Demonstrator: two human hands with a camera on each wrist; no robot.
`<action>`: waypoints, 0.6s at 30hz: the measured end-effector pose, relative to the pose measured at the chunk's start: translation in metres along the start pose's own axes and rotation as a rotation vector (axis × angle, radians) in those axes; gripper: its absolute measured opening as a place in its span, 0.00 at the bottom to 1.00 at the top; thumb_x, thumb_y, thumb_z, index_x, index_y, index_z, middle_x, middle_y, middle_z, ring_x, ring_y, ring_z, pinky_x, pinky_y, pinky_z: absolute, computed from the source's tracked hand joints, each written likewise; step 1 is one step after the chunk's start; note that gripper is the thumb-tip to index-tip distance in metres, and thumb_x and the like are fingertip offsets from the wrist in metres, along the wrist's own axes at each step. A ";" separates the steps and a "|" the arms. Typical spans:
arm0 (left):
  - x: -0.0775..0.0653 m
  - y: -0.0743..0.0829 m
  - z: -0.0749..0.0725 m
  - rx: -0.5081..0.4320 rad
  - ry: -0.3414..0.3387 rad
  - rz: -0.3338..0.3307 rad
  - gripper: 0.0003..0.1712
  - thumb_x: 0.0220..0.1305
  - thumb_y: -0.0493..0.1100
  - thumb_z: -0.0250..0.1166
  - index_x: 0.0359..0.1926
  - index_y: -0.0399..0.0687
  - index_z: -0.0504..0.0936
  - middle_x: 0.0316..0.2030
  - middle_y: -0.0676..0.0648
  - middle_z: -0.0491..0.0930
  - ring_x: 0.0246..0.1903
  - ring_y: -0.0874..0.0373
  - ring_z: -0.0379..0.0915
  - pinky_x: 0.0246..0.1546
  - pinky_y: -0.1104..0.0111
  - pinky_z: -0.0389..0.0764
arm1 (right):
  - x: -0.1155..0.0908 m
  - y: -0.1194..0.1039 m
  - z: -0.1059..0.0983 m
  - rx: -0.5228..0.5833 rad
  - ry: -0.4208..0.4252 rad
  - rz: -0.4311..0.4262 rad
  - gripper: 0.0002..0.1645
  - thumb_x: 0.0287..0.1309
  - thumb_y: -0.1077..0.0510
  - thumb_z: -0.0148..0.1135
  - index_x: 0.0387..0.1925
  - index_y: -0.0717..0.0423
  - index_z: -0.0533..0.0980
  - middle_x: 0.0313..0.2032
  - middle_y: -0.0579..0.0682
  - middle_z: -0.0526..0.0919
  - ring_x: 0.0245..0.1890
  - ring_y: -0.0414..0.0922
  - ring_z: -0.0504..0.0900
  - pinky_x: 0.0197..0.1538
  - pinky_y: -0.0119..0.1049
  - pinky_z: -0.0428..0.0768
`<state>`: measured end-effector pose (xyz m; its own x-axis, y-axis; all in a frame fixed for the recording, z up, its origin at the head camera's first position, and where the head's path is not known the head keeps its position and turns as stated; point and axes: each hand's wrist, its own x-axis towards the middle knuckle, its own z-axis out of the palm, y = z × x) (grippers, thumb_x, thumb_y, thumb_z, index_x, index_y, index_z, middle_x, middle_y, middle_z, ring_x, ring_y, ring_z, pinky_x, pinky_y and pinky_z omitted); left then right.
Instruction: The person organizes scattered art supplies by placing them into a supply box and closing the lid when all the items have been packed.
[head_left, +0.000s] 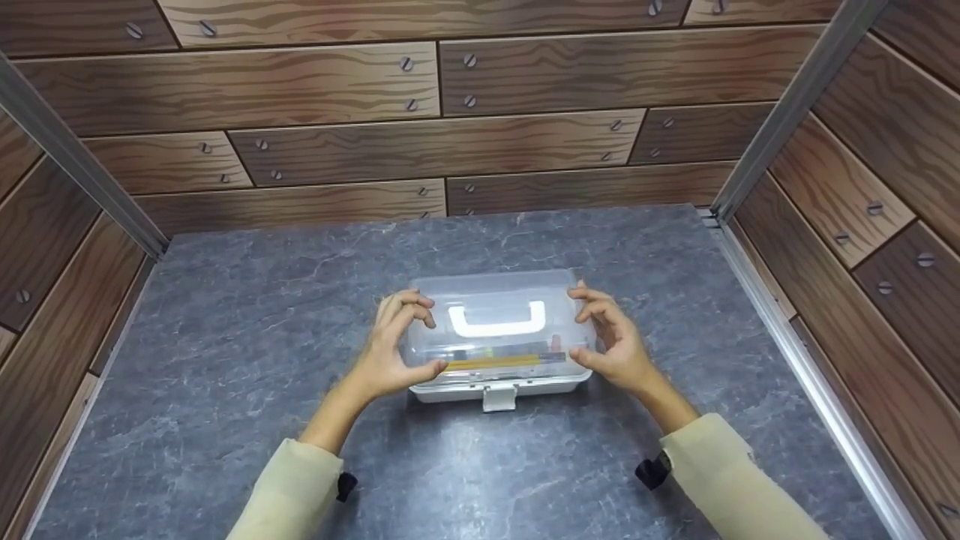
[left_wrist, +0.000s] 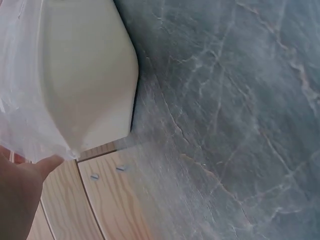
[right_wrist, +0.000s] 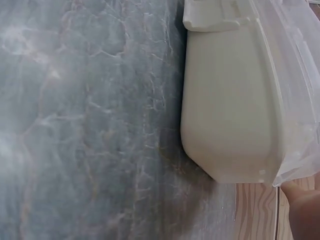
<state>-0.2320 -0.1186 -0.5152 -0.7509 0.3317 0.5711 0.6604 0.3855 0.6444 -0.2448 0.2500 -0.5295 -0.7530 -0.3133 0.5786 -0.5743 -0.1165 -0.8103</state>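
Observation:
A storage box [head_left: 499,285] with a clear lid, a white handle [head_left: 497,330] on top and an off-white base [right_wrist: 230,100] stands on the table. Its lid lies over the base, and a latch [head_left: 499,398] shows at the front middle. Through the clear plastic I see a yellow stick-like thing [head_left: 495,362] and a small red thing [head_left: 556,343]; the other contents are unclear. My left hand [head_left: 394,345] holds the lid's left end, fingers bent over the top and thumb at the front. On the right end, my right hand [head_left: 619,341] grips the lid likewise.
The grey marbled tabletop [head_left: 262,315] spreads around the box. Wood-patterned panels [head_left: 337,82] rise at the back and both sides, joined by metal posts [head_left: 787,112]. A metal rail [head_left: 810,360] runs along the right edge.

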 end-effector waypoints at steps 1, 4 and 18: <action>-0.001 0.000 0.000 0.014 -0.007 0.009 0.26 0.42 0.55 0.77 0.42 0.56 0.76 0.58 0.50 0.72 0.70 0.48 0.55 0.69 0.41 0.56 | -0.002 0.000 0.000 -0.006 -0.002 0.005 0.24 0.40 0.79 0.68 0.41 0.74 0.69 0.63 0.74 0.65 0.75 0.68 0.46 0.78 0.40 0.53; -0.003 0.001 0.001 0.049 -0.027 0.027 0.27 0.42 0.57 0.77 0.41 0.55 0.76 0.57 0.49 0.72 0.69 0.48 0.55 0.68 0.42 0.57 | -0.006 0.001 0.002 -0.028 -0.001 0.026 0.24 0.39 0.78 0.70 0.39 0.72 0.70 0.63 0.71 0.65 0.76 0.67 0.46 0.77 0.38 0.56; -0.007 0.000 0.006 0.116 -0.040 0.043 0.28 0.39 0.56 0.77 0.41 0.54 0.76 0.57 0.47 0.71 0.69 0.47 0.55 0.67 0.42 0.61 | -0.016 0.000 0.004 -0.049 0.024 0.070 0.25 0.36 0.79 0.72 0.38 0.72 0.70 0.64 0.71 0.66 0.76 0.62 0.49 0.76 0.37 0.58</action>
<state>-0.2268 -0.1156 -0.5220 -0.7233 0.3835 0.5743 0.6884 0.4666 0.5554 -0.2318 0.2506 -0.5392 -0.7989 -0.2964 0.5234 -0.5347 -0.0485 -0.8436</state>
